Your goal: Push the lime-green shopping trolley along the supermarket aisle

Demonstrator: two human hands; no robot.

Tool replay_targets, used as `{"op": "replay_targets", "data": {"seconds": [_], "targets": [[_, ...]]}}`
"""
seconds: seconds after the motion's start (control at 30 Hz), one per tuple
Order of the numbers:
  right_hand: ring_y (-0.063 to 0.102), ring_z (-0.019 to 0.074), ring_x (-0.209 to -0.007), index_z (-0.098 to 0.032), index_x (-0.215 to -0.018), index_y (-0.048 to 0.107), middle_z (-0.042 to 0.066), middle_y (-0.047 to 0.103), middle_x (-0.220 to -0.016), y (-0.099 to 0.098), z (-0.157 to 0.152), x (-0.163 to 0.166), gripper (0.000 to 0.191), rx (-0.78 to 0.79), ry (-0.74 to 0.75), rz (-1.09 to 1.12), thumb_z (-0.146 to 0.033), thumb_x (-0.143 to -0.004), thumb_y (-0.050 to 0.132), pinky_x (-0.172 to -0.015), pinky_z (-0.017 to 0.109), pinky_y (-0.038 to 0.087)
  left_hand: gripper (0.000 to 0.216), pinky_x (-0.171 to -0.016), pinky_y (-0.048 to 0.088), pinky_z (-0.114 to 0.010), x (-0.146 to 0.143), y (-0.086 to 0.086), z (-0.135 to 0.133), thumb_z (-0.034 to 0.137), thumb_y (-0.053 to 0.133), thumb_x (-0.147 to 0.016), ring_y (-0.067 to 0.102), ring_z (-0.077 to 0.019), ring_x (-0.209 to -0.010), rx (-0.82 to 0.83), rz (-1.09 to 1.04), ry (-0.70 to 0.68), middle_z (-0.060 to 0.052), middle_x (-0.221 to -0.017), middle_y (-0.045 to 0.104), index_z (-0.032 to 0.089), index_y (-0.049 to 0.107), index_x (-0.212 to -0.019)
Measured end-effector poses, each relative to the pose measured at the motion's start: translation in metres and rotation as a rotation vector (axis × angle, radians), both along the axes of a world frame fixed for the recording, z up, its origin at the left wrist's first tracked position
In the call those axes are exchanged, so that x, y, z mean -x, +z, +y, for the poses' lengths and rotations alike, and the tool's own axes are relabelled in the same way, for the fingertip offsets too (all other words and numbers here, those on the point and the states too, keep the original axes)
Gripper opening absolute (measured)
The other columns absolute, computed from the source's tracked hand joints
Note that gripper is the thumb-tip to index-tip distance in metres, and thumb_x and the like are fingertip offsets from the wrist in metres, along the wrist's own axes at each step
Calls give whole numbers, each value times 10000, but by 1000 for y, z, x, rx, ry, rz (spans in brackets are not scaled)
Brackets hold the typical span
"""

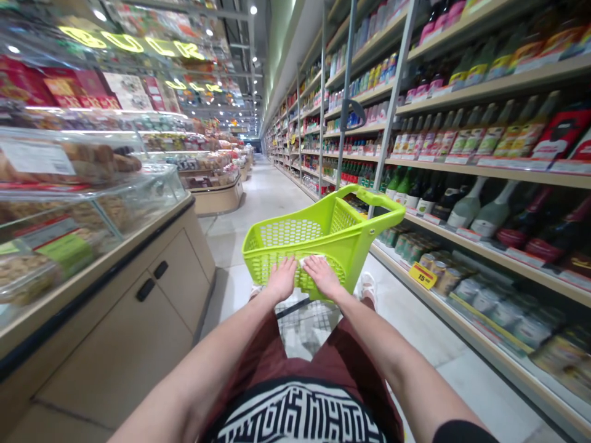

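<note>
A lime green plastic shopping basket (pixel 295 237) on wheels stands in the aisle just ahead of me, its handle (pixel 378 206) swung up to the right. My left hand (pixel 281 278) lies flat on the near rim, fingers stretched out. My right hand (pixel 322 275) rests beside it on the same rim, fingers extended over a small white cloth or paper (pixel 312 259). Both hands press on the basket's edge rather than wrapping round it. The basket's inside looks empty from here.
Tall shelves (pixel 484 166) of bottles and cans line the right side. A glass-fronted bulk food counter (pixel 92 209) with wooden cabinets runs along the left. The tiled aisle (pixel 263 197) stretches straight ahead. My feet (pixel 368 286) show under the basket.
</note>
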State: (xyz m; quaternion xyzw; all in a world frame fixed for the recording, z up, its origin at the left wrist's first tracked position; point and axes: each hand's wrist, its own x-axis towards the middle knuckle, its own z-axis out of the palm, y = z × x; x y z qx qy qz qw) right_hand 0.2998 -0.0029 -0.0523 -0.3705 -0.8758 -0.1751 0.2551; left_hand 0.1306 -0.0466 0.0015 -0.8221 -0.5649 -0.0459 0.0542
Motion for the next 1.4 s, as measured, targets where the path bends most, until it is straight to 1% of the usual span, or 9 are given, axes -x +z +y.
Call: {"op": "replay_targets", "data": {"seconds": [0.17,0.23,0.3,0.53,0.8,1.03,1.1,1.27,1.4], "targets": [[145,189,-1297,-191,-1225,438,72,376,-1331,46,16,16,423,-120,-36,174,-65,-831,350,-1034,471,203,604,-1016,217,-472,19,-1,1,115,401,-708,183,-237,-1286,13,-31,78,-78,-1409,220,151,276,-1298],[145,190,-1297,-188,-1231,432,79,383,-1325,55,24,21,436,-126,-59,212,-54,-828,333,-1032,487,195,617,-1016,216,-471,23,2,1,113,415,-700,180,-240,-1288,21,-37,87,-76,-1410,218,158,274,-1300],[150,186,-1296,-182,-1229,434,88,390,-1320,50,26,26,441,-102,-44,196,-46,-825,323,-1027,492,202,626,-1019,210,-469,24,4,1,111,420,-698,170,-237,-1291,30,-42,87,-74,-1412,215,161,266,-1303],[256,196,-1264,-190,-1176,484,104,438,-1281,2,6,39,375,11,40,-53,-83,-830,385,-989,485,280,601,-1025,187,-448,34,3,-3,117,416,-720,176,-225,-1290,9,-70,88,-81,-1406,230,169,265,-1299],[157,191,-1294,-175,-1213,452,73,371,-1333,43,24,89,387,-56,119,38,-86,-853,341,-1040,467,194,581,-1017,208,-448,68,-5,3,122,405,-722,189,-237,-1283,30,-98,196,-90,-1401,239,139,280,-1289],[239,209,-1269,-168,-1176,486,81,457,-1269,-13,23,107,348,114,198,-137,-104,-855,367,-999,469,277,578,-1014,214,-451,127,-39,9,170,416,-737,186,-232,-1285,118,-130,338,-83,-1405,231,168,263,-1294],[215,208,-1277,-177,-1186,475,70,448,-1279,-11,22,116,353,88,228,-131,-112,-863,349,-1010,474,254,587,-1006,226,-456,143,-51,8,175,422,-732,191,-242,-1283,149,-136,405,-90,-1408,220,160,258,-1296],[112,201,-1302,-165,-1240,415,65,351,-1347,24,37,158,398,-22,233,-60,-95,-863,307,-1049,473,160,589,-1011,223,-447,163,-64,5,182,416,-729,195,-242,-1282,182,-161,487,-92,-1407,221,152,258,-1295],[164,222,-1292,-155,-1215,444,68,372,-1335,8,41,167,383,7,281,-157,-97,-854,332,-1035,468,201,588,-1015,218,-449,161,-61,6,188,415,-731,190,-234,-1285,168,-205,465,-84,-1411,213,152,253,-1295]]}}
